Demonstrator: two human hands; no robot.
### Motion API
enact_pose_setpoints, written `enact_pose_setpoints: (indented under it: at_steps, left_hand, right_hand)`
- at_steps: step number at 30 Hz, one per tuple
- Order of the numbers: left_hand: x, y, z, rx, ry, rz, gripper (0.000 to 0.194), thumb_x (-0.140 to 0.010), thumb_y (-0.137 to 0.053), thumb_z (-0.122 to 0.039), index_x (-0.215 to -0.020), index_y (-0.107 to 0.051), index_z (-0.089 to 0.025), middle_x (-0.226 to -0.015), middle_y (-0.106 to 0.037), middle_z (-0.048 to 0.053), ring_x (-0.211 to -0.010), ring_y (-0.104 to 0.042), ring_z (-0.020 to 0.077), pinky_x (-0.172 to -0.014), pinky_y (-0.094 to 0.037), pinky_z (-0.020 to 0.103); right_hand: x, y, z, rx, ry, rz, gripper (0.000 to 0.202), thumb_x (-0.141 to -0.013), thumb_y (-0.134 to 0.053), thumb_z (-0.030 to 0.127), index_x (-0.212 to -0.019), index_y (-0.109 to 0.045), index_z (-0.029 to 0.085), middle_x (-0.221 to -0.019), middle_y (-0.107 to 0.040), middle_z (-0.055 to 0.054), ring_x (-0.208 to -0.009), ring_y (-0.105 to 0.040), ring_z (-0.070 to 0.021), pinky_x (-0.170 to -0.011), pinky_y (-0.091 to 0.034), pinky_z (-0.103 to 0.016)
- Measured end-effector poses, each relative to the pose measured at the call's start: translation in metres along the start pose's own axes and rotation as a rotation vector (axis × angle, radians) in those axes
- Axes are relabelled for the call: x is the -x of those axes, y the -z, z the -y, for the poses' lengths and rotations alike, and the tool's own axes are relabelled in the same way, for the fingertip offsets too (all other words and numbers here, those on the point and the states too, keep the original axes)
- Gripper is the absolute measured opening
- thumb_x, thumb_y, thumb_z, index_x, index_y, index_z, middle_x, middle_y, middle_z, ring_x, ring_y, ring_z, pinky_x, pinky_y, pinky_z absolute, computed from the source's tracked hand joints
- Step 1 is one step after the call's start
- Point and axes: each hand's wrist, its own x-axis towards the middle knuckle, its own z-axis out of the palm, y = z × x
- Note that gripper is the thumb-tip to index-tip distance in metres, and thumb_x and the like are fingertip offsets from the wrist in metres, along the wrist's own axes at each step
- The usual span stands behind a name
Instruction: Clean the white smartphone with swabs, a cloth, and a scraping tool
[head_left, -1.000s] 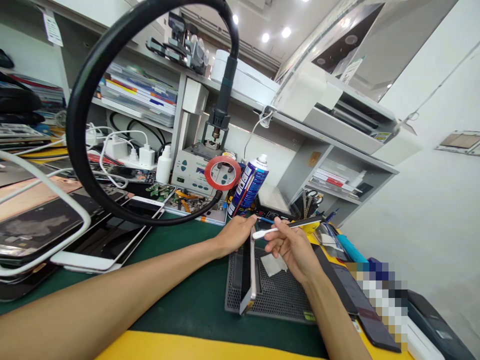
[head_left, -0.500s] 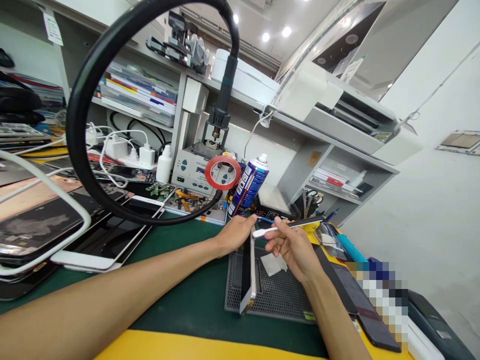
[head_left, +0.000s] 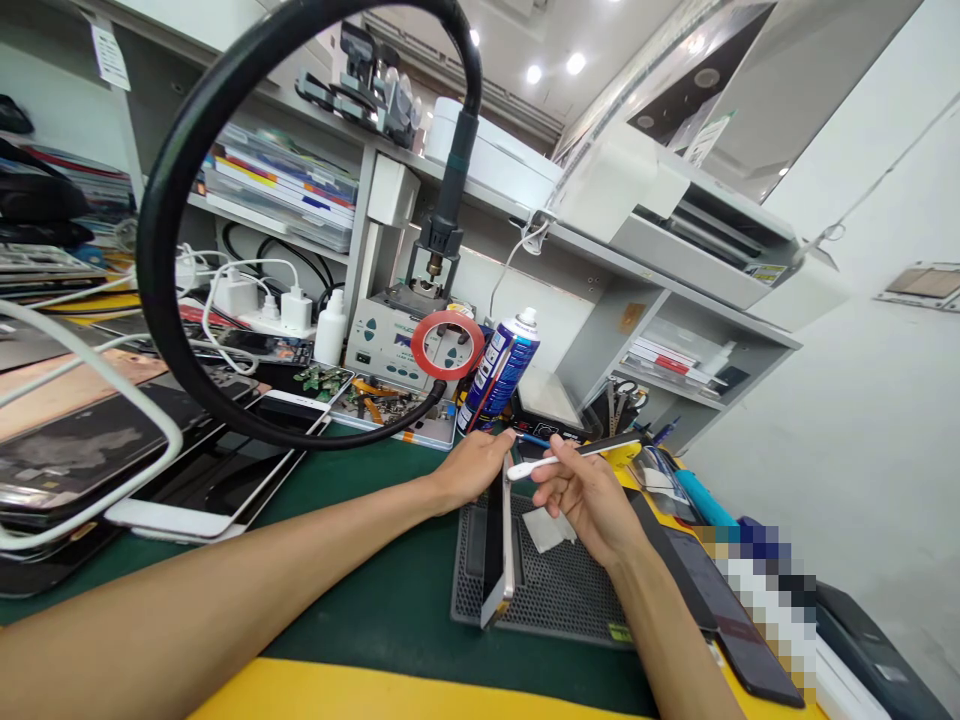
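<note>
Head view of two hands working over a phone on a green counter (head_left: 360,590). The phone (head_left: 508,545) stands on its long edge above a grey perforated mat (head_left: 570,600); whether its lower edge rests fully on the mat cannot be told. Its far end lies within the left grip (head_left: 474,470), the fingers closed about it and the thumb uppermost; the near end projects free toward the viewer. The right grip (head_left: 589,490) lies to the right of the phone, apart from its body, with thumb and fingers pinched about a slender white-tipped tool (head_left: 534,466). The tool's rounded white end meets, or lies just beside, the upper edge of the phone near the left grip; contact cannot be resolved.

The phone is slim, with a glossy black face turned leftward, a pale metallic frame along the upper edge, and a light band across the near end. A pale cloth or paper piece (head_left: 549,528) lies on the mat below the right grip. Beyond the left grip stands a blue spray can (head_left: 501,370), tilted in view.
</note>
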Motion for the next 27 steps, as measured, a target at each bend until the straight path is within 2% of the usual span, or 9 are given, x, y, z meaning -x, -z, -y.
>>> enact_pose_setpoints:
  at_steps: [12, 27]
  left_hand:
    - [-0.0015, -0.0002, 0.0031, -0.011, -0.008, -0.014, 0.067, -0.084, -0.032, -0.071, -0.063, -0.060, -0.015, -0.056, -0.060, 0.003, -0.042, -0.041, 0.0124, -0.042, -0.030, 0.026]
    - [-0.0014, -0.0015, 0.0022, -0.016, -0.018, -0.018, 0.066, -0.086, -0.032, -0.069, -0.061, -0.058, -0.015, -0.055, -0.060, 0.003, -0.043, -0.042, 0.0121, -0.044, -0.030, 0.025]
  right_hand:
    - [-0.0026, 0.0046, -0.0036, -0.023, -0.011, 0.037, 0.029, -0.079, -0.073, 0.041, -0.076, -0.066, 0.012, -0.068, -0.074, -0.008, -0.045, -0.065, -0.0140, -0.035, -0.044, -0.018]
    - [-0.0029, 0.0063, -0.0041, -0.002, 0.009, 0.020, 0.030, -0.082, -0.071, 0.041, -0.077, -0.065, 0.012, -0.064, -0.072, -0.008, -0.046, -0.064, -0.0132, -0.037, -0.044, -0.017]
